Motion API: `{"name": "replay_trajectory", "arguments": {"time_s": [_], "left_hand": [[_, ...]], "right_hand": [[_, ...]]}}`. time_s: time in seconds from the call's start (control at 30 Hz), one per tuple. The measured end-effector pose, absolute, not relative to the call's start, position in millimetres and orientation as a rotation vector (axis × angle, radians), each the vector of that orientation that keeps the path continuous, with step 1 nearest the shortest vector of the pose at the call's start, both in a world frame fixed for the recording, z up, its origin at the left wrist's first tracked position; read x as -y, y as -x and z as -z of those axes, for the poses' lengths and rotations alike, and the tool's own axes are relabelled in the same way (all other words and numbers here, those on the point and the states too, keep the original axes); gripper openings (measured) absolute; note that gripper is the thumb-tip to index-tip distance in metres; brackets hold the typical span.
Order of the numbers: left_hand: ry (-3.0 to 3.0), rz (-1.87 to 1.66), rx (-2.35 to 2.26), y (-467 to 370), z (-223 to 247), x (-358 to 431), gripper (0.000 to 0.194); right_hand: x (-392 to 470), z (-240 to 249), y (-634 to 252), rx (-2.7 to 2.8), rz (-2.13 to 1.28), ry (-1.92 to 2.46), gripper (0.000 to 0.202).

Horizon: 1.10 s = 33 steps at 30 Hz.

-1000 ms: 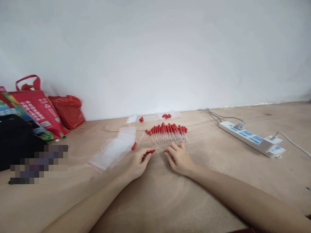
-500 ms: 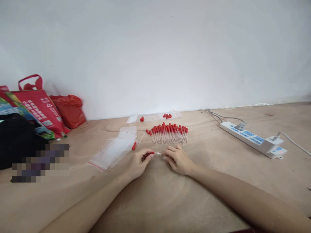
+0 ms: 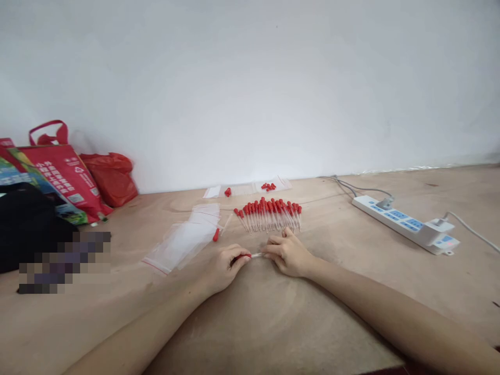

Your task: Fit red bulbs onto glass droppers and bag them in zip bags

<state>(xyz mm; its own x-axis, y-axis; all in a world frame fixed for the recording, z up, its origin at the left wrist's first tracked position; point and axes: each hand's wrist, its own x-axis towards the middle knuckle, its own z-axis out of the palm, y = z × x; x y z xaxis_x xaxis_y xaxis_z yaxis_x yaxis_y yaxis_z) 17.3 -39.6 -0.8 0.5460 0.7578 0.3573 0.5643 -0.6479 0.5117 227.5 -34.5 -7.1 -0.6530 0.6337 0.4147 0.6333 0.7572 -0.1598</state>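
Across the wooden table (image 3: 332,323), from left: one red shopping bag (image 3: 58,177), which stood beside a red plastic bag (image 3: 109,179). Clear packets (image 3: 183,234), overlapping, flat. One loose red cap (image 3: 216,235), just beside them. Left hand (image 3: 226,268): thumb and fingers clamped on a second red cap (image 3: 245,255), which stuck out rightward. One clear tube (image 3: 255,255), between the two hands, long axis left to right, in line with that cap; its depth inside could not be told. Capped tubes (image 3: 269,208), which lay in a row beyond. Right hand (image 3: 289,255), nearer the tube: fingertips pinched on its right part. One white power strip (image 3: 394,216), well apart, far right.
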Motion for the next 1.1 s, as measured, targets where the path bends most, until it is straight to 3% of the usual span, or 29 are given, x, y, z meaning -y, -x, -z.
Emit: {"name": "replay_trajectory", "arguments": {"time_s": [0.53,0.77,0.87,1.0,1.1], "left_hand": [[-2.679,-0.8,-0.979,-21,-3,46,0.017],[-2.687,-0.886,-1.012,-14,-11,33,0.014],[-2.703,-0.933,-1.265,2,-12,20,0.027],[-2.628,-0.967,-1.791,30,-4,-2,0.025],[-2.604,-0.863,-1.88,40,4,-11,0.029]], "right_hand": [[44,8,-210,2.471,-0.227,1.04,0.019],[41,-11,-213,2.494,-0.052,1.157,0.021],[31,-15,-216,2.394,-0.138,1.282,0.02],[6,-12,-210,2.049,-0.382,1.524,0.022],[-13,-11,-190,1.873,-0.37,1.627,0.02]]}}
